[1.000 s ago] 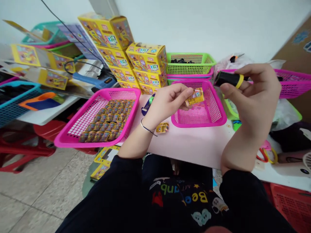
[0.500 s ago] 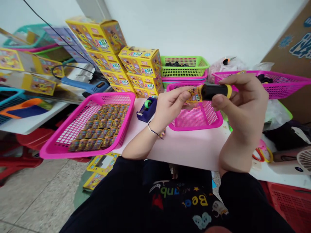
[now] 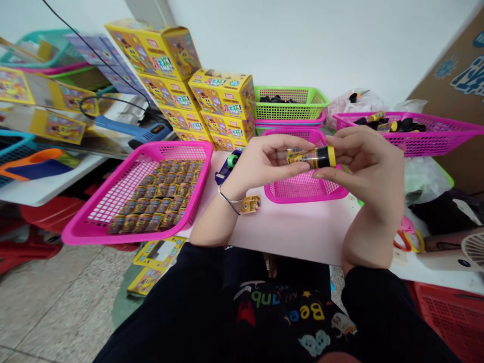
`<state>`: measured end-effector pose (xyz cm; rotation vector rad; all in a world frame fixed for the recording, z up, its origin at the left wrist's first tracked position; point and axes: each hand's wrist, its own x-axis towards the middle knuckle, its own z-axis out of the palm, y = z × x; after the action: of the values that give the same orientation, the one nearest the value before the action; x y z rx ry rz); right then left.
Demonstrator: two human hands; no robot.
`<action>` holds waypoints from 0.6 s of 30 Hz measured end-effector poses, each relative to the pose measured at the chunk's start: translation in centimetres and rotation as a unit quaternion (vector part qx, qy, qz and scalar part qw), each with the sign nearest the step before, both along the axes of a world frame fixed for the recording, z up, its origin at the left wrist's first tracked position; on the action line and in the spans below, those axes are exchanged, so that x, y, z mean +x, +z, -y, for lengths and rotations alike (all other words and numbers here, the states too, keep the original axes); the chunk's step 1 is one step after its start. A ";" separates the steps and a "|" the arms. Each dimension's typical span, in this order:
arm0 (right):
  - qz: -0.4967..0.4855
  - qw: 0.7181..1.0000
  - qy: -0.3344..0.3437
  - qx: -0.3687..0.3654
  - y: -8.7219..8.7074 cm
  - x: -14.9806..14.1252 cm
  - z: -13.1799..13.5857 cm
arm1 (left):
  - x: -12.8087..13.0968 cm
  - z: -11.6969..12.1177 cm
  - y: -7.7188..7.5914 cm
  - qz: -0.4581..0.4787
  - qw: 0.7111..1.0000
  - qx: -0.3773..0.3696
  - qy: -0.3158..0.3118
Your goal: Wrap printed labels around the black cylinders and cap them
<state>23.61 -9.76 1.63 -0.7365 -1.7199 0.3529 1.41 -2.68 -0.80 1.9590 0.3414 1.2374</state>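
Head view, item: small black-capped bottle with yellow label (image 3: pixel 312 157), held at the fingertips between left hand (image 3: pixel 264 164) and right hand (image 3: pixel 365 169), above a pink basket (image 3: pixel 306 199) (a slackened pinch could drop it there).

- Tube (image 3: pixel 312 157), centre: matt black cap, smooth yellow band, glossy printed wrapper.
- Basket (image 3: pixel 91 237), 9 o'clock: smooth moulded magenta plastic mesh.
- Sachets (image 3: pixel 155 194), in basket: glossy printed film.
- Cartons (image 3: pixel 223 93), 11 o'clock: glossy printed card.
- Tabletop (image 3: pixel 295 232), 6 o'clock: smooth, matt pale pink surface.
- Sweatshirt (image 3: pixel 287 322), 6 o'clock: matt black cloth.
- Floor (image 3: pixel 56 307), 8 o'clock: speckled, polished stone.
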 end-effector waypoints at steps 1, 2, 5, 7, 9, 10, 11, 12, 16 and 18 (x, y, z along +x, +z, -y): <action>0.004 1.000 0.016 -0.007 0.1 -0.1 0.0 | 0.1 -0.3 -0.2 0.003 1.000 0.018 -0.013; 0.010 0.999 0.032 -0.018 0.1 -0.3 0.1 | 0.1 -0.6 -0.3 0.001 0.999 0.040 -0.018; 0.004 0.998 0.057 -0.039 0.2 -0.5 0.2 | 0.2 -0.8 -0.5 -0.026 0.994 0.102 0.017; 0.002 0.998 0.049 -0.030 0.1 -0.5 0.2 | 0.1 -0.6 -0.4 -0.058 0.988 0.132 0.056; 0.011 0.999 0.046 -0.012 0.0 -0.4 0.1 | -0.2 -0.2 -0.1 -0.082 0.980 0.163 0.081; 0.018 0.999 0.047 -0.007 0.0 -0.4 0.1 | -0.4 0.0 0.0 -0.091 0.976 0.179 0.089; 0.022 0.998 0.050 -0.006 0.0 -0.3 0.1 | -0.5 0.1 0.1 -0.095 0.972 0.195 0.094; 0.022 0.998 0.053 -0.011 0.0 -0.3 0.1 | -0.7 0.2 0.2 -0.096 0.968 0.209 0.099; -0.023 0.996 0.060 -0.062 0.0 -0.6 -0.2 | -0.9 0.2 0.2 -0.059 0.945 0.293 0.134; -0.059 0.993 0.059 -0.083 -0.2 -0.5 -0.8 | -0.7 0.3 0.0 -0.035 0.928 0.337 0.154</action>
<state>23.07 -8.99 1.45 -0.7205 -1.6395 0.6152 0.70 -2.95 -0.79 2.6110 0.2879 1.6436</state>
